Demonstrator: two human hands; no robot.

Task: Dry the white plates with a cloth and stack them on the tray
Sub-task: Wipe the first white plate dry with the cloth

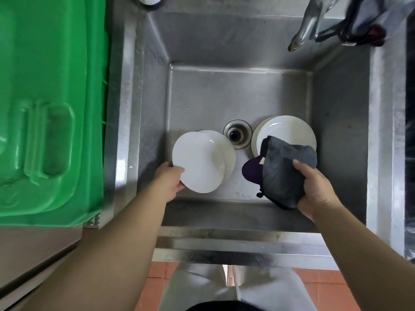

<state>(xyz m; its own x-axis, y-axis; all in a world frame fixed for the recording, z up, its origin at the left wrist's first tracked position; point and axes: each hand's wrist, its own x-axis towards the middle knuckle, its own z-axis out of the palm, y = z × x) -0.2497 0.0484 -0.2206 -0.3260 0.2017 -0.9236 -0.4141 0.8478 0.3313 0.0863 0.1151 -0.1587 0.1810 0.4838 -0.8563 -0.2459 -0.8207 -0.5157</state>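
Note:
My left hand point(169, 181) grips the near left edge of a white plate point(197, 162), lifted above another white plate point(222, 149) that lies in the steel sink point(235, 90). My right hand point(314, 189) holds a dark grey cloth point(285, 173) with a purple part at its left. Behind the cloth a stack of white plates point(287, 130) rests on the sink floor at the right, partly hidden by the cloth. The green tray point(45, 108) lies to the left of the sink.
The drain point(237, 133) sits between the two groups of plates. A metal tap point(307, 25) hangs over the far right corner, with dark items point(359, 30) beside it. The sink's front rim point(235, 245) is close to my body; orange floor tiles show below.

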